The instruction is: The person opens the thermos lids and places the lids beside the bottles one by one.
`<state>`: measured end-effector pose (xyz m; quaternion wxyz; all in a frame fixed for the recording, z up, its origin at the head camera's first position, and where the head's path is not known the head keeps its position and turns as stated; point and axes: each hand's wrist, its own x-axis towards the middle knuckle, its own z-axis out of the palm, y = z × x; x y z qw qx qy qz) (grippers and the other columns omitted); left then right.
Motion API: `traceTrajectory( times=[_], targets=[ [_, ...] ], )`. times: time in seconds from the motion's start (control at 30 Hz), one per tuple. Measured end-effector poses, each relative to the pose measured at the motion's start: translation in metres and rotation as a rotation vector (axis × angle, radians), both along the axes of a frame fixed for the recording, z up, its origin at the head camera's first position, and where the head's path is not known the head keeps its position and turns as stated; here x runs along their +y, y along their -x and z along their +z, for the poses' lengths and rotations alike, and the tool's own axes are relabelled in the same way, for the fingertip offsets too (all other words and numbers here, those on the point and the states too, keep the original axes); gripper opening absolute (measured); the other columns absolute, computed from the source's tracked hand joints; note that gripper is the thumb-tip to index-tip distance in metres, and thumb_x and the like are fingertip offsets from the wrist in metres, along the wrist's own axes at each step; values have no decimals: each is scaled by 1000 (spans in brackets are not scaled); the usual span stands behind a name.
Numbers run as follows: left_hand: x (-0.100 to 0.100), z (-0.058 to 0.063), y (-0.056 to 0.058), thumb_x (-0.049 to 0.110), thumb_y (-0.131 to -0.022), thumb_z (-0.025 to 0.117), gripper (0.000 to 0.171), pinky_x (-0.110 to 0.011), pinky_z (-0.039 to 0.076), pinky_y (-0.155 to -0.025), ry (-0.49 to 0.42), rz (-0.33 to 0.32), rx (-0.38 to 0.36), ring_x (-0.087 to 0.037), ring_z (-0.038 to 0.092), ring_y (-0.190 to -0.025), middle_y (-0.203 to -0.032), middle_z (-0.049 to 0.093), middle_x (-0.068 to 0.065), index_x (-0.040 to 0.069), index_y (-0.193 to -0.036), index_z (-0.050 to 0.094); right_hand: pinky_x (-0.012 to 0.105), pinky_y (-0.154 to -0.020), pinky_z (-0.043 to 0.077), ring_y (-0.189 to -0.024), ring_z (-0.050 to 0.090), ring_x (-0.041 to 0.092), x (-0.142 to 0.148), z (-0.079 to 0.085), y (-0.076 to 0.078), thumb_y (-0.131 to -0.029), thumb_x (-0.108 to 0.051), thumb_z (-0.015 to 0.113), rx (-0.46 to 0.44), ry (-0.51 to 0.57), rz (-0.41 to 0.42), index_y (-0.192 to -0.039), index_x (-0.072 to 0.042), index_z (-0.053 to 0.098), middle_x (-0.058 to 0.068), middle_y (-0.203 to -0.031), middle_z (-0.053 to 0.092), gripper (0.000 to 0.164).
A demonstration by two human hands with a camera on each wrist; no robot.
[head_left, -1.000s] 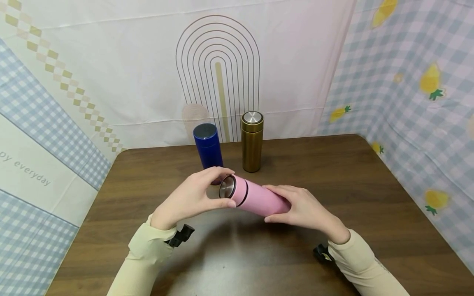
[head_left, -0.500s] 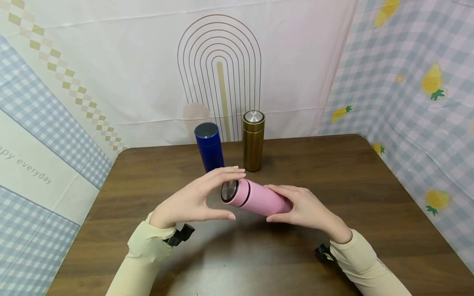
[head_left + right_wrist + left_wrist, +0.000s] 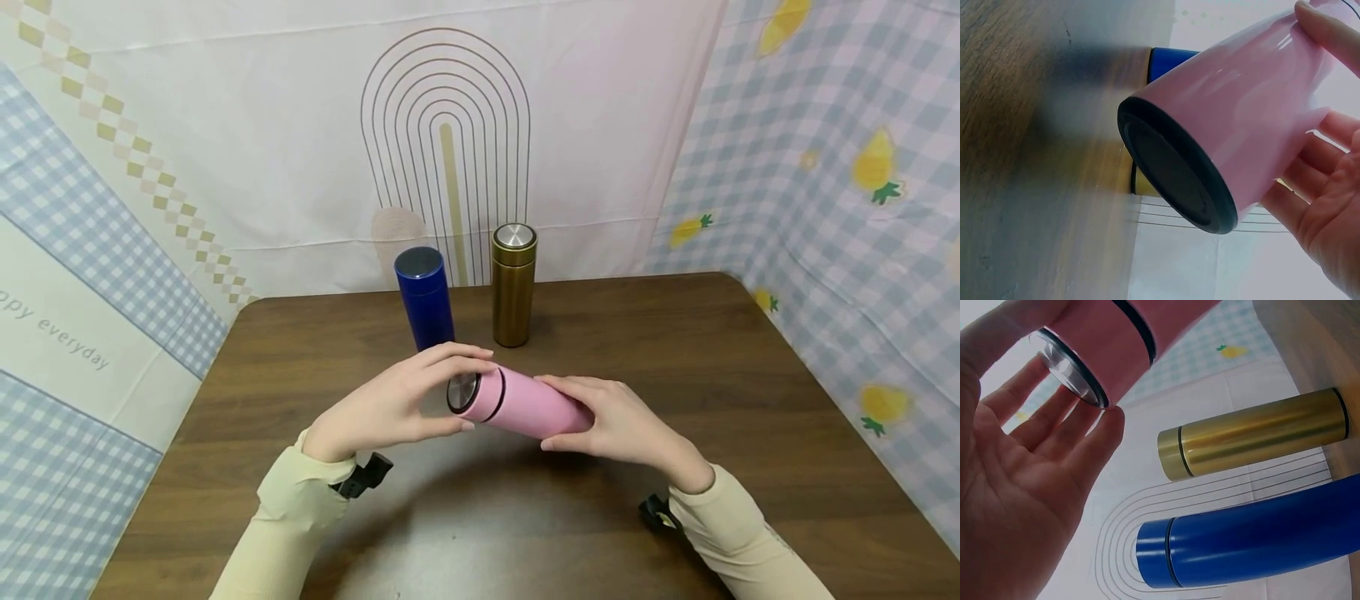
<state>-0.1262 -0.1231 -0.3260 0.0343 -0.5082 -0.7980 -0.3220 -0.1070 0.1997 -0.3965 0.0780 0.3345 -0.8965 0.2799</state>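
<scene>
A pink thermos (image 3: 536,406) is held tilted above the table, its steel-topped lid (image 3: 487,396) towards the left. My right hand (image 3: 615,421) grips its lower body, thumb on the near side and fingers on the far side. Curved around the lid is my left hand (image 3: 397,408), with fingertips at the lid's upper side and the thumb at its lower edge. In the left wrist view a fingertip meets the lid's rim (image 3: 1100,394). The right wrist view shows the black base (image 3: 1175,165) of the thermos raised off the table.
Behind the hands, a blue thermos (image 3: 425,304) and a gold thermos (image 3: 513,292) stand upright on the brown wooden table (image 3: 652,333). The left hand hides the blue one's foot. Patterned cloth (image 3: 600,125) hangs behind the table and at both sides.
The left hand was around the lid, then spread with its thumb away from it half a second ago; now its fingers and thumb have closed in again. The right hand keeps its grip.
</scene>
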Motion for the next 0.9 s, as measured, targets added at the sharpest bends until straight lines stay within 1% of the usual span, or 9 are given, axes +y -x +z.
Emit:
traceTrajectory(
  times=[0.1, 0.2, 0.3, 0.37, 0.5, 0.63, 0.77, 0.83, 0.9],
  targets=[
    [2, 0, 0, 45, -86, 80, 58, -29, 48, -99, -16, 104, -46, -4, 56, -117, -130, 58, 11, 21, -134, 60, 40, -85, 55, -108, 65, 11, -1, 1, 0, -77, -54, 84, 12, -11, -1, -140, -22, 60, -3, -126, 68, 75],
    [4, 0, 1, 51, -83, 80, 55, -26, 52, -89, -32, 187, -104, -1, 59, -101, -113, 61, 16, 23, -127, 62, 39, -85, 55, -108, 65, 12, -2, 1, 0, -78, -54, 83, 16, -11, 4, -141, -22, 60, -3, -126, 67, 74],
    [5, 1, 1, 50, -84, 80, 50, -25, 53, -86, -23, 224, -127, -1, 60, -95, -107, 61, 16, 22, -122, 62, 39, -86, 54, -109, 65, 12, -3, 2, -1, -78, -54, 83, 11, -9, 5, -141, -22, 60, -3, -126, 67, 74],
    [5, 1, 0, 49, -85, 80, 53, -26, 53, -87, -5, 230, -116, -1, 59, -96, -109, 61, 15, 20, -124, 61, 39, -85, 55, -108, 65, 11, -3, 3, -1, -78, -54, 83, 8, -8, 2, -141, -23, 60, -3, -126, 67, 74],
    [3, 3, -1, 50, -83, 81, 69, -28, 50, -95, 15, 196, -101, -3, 57, -109, -125, 59, 10, 16, -137, 55, 38, -85, 55, -107, 65, 10, -3, 4, 0, -77, -53, 84, 4, -1, 0, -140, -24, 60, -5, -126, 67, 74],
    [1, 3, -1, 48, -81, 83, 82, -31, 42, -108, 0, 92, -87, -9, 50, -128, -142, 52, 4, 17, -148, 46, 38, -87, 54, -108, 64, 9, -4, 5, 0, -77, -52, 85, 12, 12, 9, -140, -25, 60, -6, -125, 67, 73],
    [0, 3, -1, 40, -84, 83, 78, -32, 38, -112, -8, 3, -53, -13, 45, -134, -145, 50, 3, 15, -148, 46, 38, -87, 54, -109, 64, 9, -4, 4, 0, -77, -54, 84, 4, 16, 12, -140, -25, 60, -7, -126, 67, 73],
    [1, 3, -1, 36, -85, 83, 73, -31, 38, -112, -7, -8, -37, -13, 46, -134, -144, 51, 3, 13, -145, 48, 38, -86, 54, -108, 64, 9, -3, 4, -1, -77, -55, 83, 2, 13, 10, -139, -25, 61, -7, -125, 67, 73],
    [1, 3, -1, 35, -86, 82, 69, -30, 39, -110, -2, 4, -26, -12, 47, -132, -142, 52, 3, 12, -143, 50, 37, -86, 54, -107, 64, 8, -2, 4, -1, -77, -55, 84, 3, 11, 7, -139, -24, 61, -7, -124, 67, 73]
  ],
)
